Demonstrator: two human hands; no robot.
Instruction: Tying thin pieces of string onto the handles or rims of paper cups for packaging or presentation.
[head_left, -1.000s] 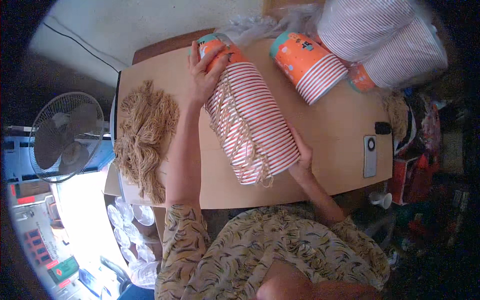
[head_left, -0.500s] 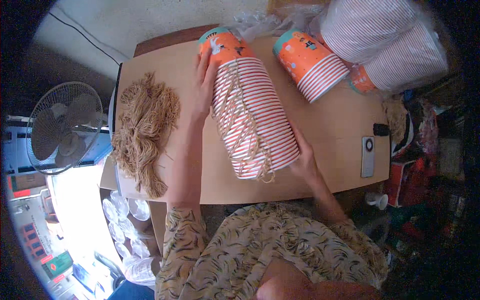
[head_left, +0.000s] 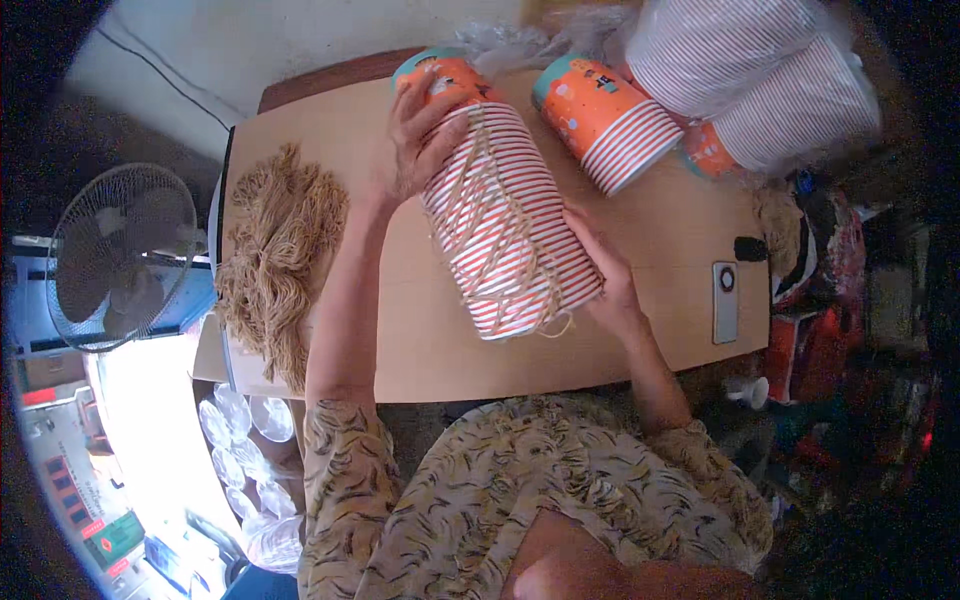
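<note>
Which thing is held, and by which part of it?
A stack of nested cups: left grip near its upper end, right grip on its lower right side.

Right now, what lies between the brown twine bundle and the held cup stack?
In the head view, the left forearm crosses there, with brown tabletop showing between it and the cup stack.

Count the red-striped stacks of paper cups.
4: held stack, short stack to its right, upper plastic-wrapped stack and lower wrapped stack at top right; more may be hidden.
</note>
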